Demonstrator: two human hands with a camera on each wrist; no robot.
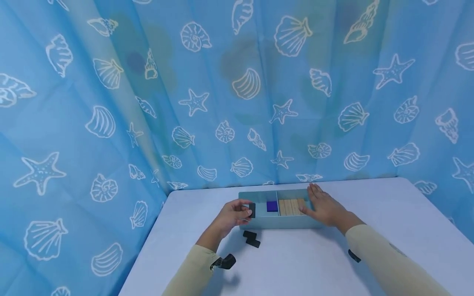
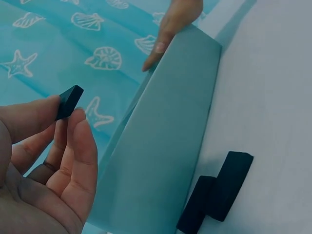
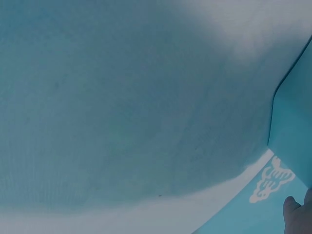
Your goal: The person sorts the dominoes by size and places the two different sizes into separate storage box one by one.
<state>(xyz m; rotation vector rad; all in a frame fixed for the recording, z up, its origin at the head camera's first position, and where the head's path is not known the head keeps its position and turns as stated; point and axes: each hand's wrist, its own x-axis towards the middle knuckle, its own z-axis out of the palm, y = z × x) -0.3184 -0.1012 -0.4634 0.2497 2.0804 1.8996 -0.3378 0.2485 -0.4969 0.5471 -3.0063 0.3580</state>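
My left hand pinches a small black rectangular block between thumb and fingers, at the left end of a grey-blue divided box. In the left wrist view this block is held up at a tilt, above the box's near wall. My right hand rests on the box's right end, its fingers fairly straight along the rim. A purple block lies in the left compartment against the divider. Several light wooden blocks stand side by side in the right one. Only a few fingertips of the right hand show in its wrist view.
Two more black blocks lie touching each other on the white table, in front of the box's left part. A blue curtain with white shell prints hangs behind the table and along its left side.
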